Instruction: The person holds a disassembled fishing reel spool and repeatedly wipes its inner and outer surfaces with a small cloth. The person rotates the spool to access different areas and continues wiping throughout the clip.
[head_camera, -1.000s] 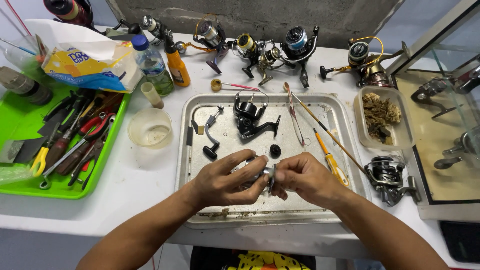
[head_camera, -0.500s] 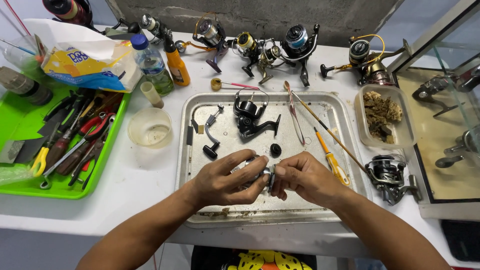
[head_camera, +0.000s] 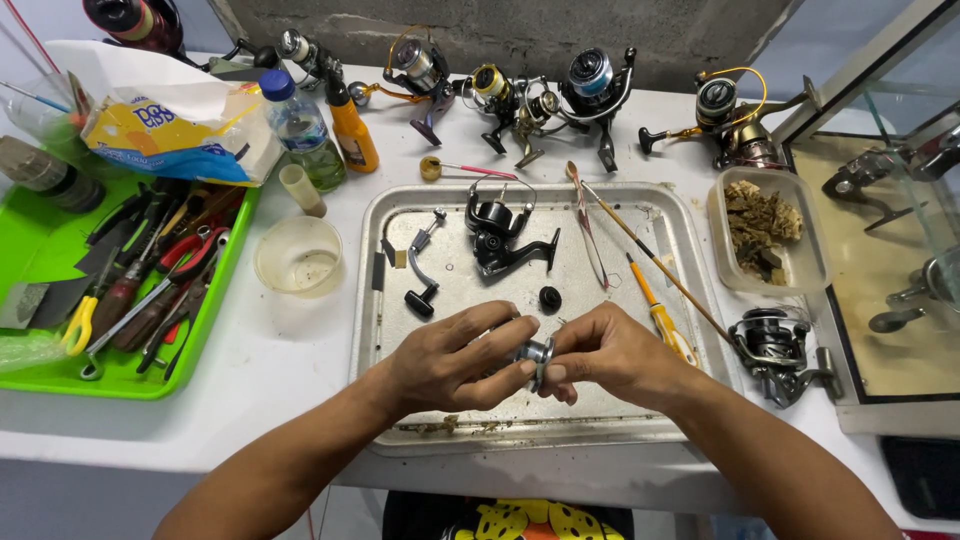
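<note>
Both my hands meet over the near part of a metal tray (head_camera: 660, 215). My left hand (head_camera: 450, 362) and my right hand (head_camera: 612, 356) together pinch a small silver reel spool (head_camera: 536, 354), mostly hidden by my fingers. Farther back on the tray lie a black fishing reel body (head_camera: 503, 238), a black crank handle (head_camera: 422, 268) and a small black knob (head_camera: 549, 297). A yellow-handled screwdriver (head_camera: 664, 320) lies just right of my right hand.
A green tray (head_camera: 40, 255) of pliers and tools sits at left, beside a clear cup (head_camera: 299, 257), a water bottle (head_camera: 301, 128) and an orange bottle (head_camera: 352, 128). Several reels line the back wall. A plastic tub (head_camera: 763, 228), another reel (head_camera: 776, 349) and a glass case (head_camera: 900, 240) stand right.
My hands have stayed in the same spot over the tray; the fingers shifted slightly around the spool. Nothing else moved.
</note>
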